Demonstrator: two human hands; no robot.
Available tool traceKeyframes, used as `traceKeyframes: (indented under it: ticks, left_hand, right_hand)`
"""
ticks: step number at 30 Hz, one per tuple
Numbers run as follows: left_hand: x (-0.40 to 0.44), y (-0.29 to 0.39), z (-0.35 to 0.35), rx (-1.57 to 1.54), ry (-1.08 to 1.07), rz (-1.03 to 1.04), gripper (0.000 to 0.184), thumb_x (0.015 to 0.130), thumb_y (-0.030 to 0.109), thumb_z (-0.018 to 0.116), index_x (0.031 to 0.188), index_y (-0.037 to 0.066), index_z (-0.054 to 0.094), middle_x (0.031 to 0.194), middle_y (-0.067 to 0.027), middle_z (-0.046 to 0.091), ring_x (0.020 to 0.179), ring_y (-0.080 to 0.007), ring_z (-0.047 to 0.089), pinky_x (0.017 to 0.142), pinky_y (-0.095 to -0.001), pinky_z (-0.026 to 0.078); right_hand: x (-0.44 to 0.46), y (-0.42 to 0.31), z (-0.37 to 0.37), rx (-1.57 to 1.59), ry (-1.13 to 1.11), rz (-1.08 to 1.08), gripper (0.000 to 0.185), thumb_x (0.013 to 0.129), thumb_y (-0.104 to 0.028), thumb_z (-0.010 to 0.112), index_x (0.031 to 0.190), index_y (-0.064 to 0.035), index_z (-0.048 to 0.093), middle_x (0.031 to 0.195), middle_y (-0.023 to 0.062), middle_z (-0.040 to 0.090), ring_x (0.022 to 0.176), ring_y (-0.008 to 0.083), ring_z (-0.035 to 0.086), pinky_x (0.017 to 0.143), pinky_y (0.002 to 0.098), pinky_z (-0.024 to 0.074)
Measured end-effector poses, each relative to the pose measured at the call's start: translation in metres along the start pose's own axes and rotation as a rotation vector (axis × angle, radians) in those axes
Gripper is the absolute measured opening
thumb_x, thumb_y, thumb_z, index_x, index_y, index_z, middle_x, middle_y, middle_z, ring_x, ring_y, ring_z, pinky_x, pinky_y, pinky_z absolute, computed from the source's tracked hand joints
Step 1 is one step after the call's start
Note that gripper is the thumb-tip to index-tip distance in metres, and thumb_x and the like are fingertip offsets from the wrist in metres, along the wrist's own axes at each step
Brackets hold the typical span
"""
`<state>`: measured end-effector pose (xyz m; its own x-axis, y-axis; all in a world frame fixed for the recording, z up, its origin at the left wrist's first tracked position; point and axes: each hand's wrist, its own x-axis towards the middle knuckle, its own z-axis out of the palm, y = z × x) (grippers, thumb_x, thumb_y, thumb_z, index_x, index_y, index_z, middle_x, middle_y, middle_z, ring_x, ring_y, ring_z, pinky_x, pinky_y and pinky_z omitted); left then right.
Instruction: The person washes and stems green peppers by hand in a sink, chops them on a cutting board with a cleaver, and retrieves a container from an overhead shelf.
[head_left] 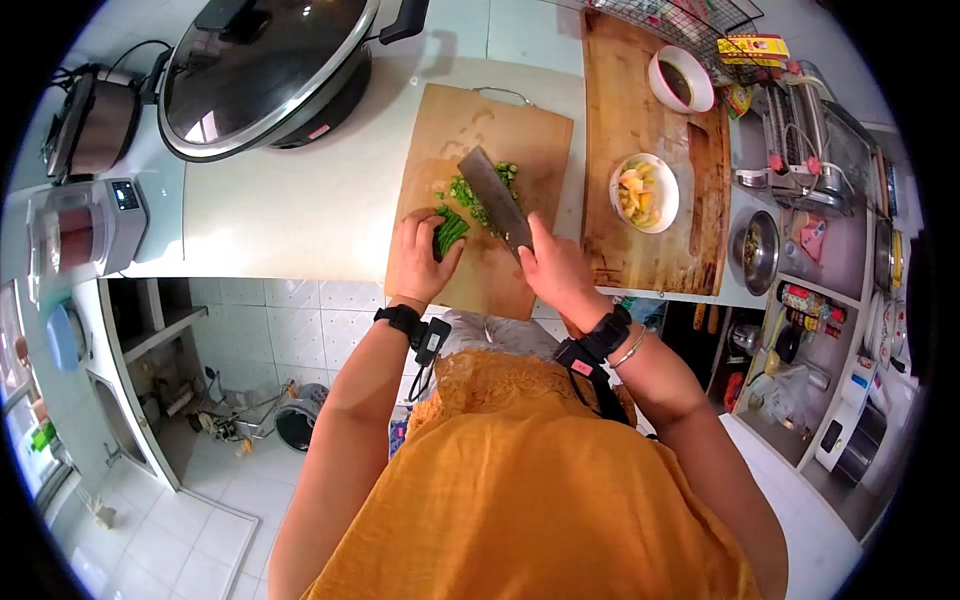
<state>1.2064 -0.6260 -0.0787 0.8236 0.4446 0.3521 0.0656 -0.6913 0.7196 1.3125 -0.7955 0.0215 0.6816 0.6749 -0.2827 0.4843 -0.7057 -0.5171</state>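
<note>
My right hand (556, 268) is wrapped round the handle of a cleaver (492, 196), whose broad blade slants up and left over the cutting board (430, 140). Under and beside the blade lie chopped green pieces (462, 192). A bundle of long green vegetable stalks, perhaps green beans (450, 232), lies just left of the blade. My left hand (424, 256) presses on this bundle, its fingers curled along the left side and the thumb on the near side. The cleaver's handle is mostly hidden in my right hand.
Right of the board, a larger wooden board (610, 110) bears a bowl of cut yellow pieces (640, 195) and a bowl of dark liquid (680, 82). A metal bowl (757, 252) stands farther right. A big lidded pan (265, 75) occupies the back left, near a kitchen appliance (90, 232).
</note>
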Motion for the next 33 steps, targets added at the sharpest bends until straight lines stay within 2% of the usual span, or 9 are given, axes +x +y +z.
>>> traceKeyframes:
  ticks: [4, 7, 9, 10, 12, 14, 22, 29, 33]
  left_hand:
    - [0.0, 0.004, 0.002, 0.004, -0.017, -0.002, 0.037, 0.069, 0.01, 0.073, 0.099, 0.004, 0.052, 0.105, -0.0148, 0.052, 0.097, -0.0339, 0.05, 0.083, -0.0404, 0.043]
    - [0.0, -0.002, 0.009, 0.014, -0.03, 0.01, 0.031, 0.07, 0.009, 0.071, 0.096, 0.003, 0.054, 0.102, -0.0141, 0.053, 0.096, -0.0336, 0.051, 0.081, -0.0406, 0.043]
    - [0.001, -0.001, 0.009, 0.015, -0.031, 0.017, 0.028, 0.071, 0.007, 0.071, 0.093, 0.003, 0.055, 0.1, -0.014, 0.054, 0.094, -0.0333, 0.052, 0.081, -0.0404, 0.043]
    - [0.001, -0.001, 0.01, 0.001, -0.012, 0.024, 0.025, 0.071, 0.007, 0.07, 0.091, 0.003, 0.055, 0.099, -0.0139, 0.055, 0.094, -0.0333, 0.052, 0.08, -0.0403, 0.043]
    - [0.001, -0.001, 0.01, -0.01, 0.005, 0.03, 0.023, 0.071, 0.006, 0.069, 0.089, 0.003, 0.056, 0.099, -0.0138, 0.055, 0.093, -0.0332, 0.052, 0.078, -0.0403, 0.044]
    - [0.0, -0.001, 0.011, -0.025, 0.033, 0.055, 0.021, 0.072, 0.004, 0.068, 0.089, 0.002, 0.056, 0.098, -0.0144, 0.055, 0.09, -0.0335, 0.052, 0.075, -0.0398, 0.045]
    - [-0.002, -0.005, 0.014, 0.027, -0.015, 0.044, 0.014, 0.074, 0.004, 0.065, 0.086, 0.002, 0.058, 0.097, -0.0139, 0.056, 0.091, -0.0331, 0.054, 0.077, -0.0393, 0.047]
    - [-0.001, -0.005, 0.013, -0.027, -0.012, -0.021, 0.014, 0.074, 0.003, 0.063, 0.086, 0.001, 0.058, 0.092, -0.0146, 0.056, 0.084, -0.0338, 0.053, 0.073, -0.04, 0.046]
    - [-0.002, -0.005, 0.013, -0.001, -0.011, -0.04, 0.013, 0.074, 0.002, 0.062, 0.086, 0.001, 0.057, 0.091, -0.0144, 0.056, 0.084, -0.0337, 0.053, 0.072, -0.0398, 0.046]
  right_hand:
    - [0.002, 0.012, 0.003, 0.009, 0.107, -0.041, 0.042, 0.083, -0.012, 0.053, 0.12, 0.0006, 0.038, 0.067, 0.0253, 0.057, 0.064, 0.0437, 0.056, 0.058, 0.053, 0.0435]
    - [0.002, 0.005, -0.006, -0.002, 0.081, -0.032, 0.039, 0.083, -0.01, 0.052, 0.119, 0.0002, 0.038, 0.067, 0.0245, 0.057, 0.063, 0.0439, 0.056, 0.057, 0.0527, 0.0436]
    - [-0.001, -0.014, -0.018, -0.034, -0.094, -0.029, 0.039, 0.081, -0.006, 0.051, 0.117, 0.0016, 0.038, 0.066, 0.0243, 0.057, 0.061, 0.0425, 0.057, 0.054, 0.0506, 0.0444]
    - [-0.002, -0.016, -0.014, -0.034, -0.094, -0.03, 0.039, 0.081, -0.006, 0.051, 0.117, 0.0016, 0.038, 0.066, 0.0243, 0.057, 0.061, 0.0425, 0.057, 0.054, 0.0506, 0.0444]
    - [-0.005, -0.017, -0.004, -0.173, -0.095, -0.187, 0.04, 0.076, -0.001, 0.051, 0.113, 0.0039, 0.039, 0.065, 0.0245, 0.057, 0.061, 0.0402, 0.058, 0.052, 0.0483, 0.0459]
    - [-0.005, -0.018, 0.003, -0.181, -0.115, -0.191, 0.037, 0.08, -0.006, 0.053, 0.113, 0.0002, 0.038, 0.07, 0.022, 0.059, 0.062, 0.0411, 0.058, 0.052, 0.0491, 0.0459]
    - [-0.004, -0.039, 0.002, -0.304, -0.172, -0.231, 0.038, 0.07, 0.005, 0.053, 0.104, 0.0036, 0.037, 0.061, 0.0206, 0.058, 0.059, 0.0384, 0.061, 0.049, 0.0453, 0.0493]
    - [0.013, -0.042, 0.024, -0.354, -0.186, -0.234, 0.044, 0.07, 0.003, 0.054, 0.11, 0.005, 0.036, 0.064, 0.0213, 0.059, 0.059, 0.0387, 0.061, 0.049, 0.0461, 0.0491]
    - [0.041, -0.038, 0.048, -0.216, -0.137, -0.237, 0.043, 0.072, 0.001, 0.054, 0.111, 0.0033, 0.036, 0.064, 0.0201, 0.06, 0.058, 0.039, 0.06, 0.05, 0.0473, 0.0489]
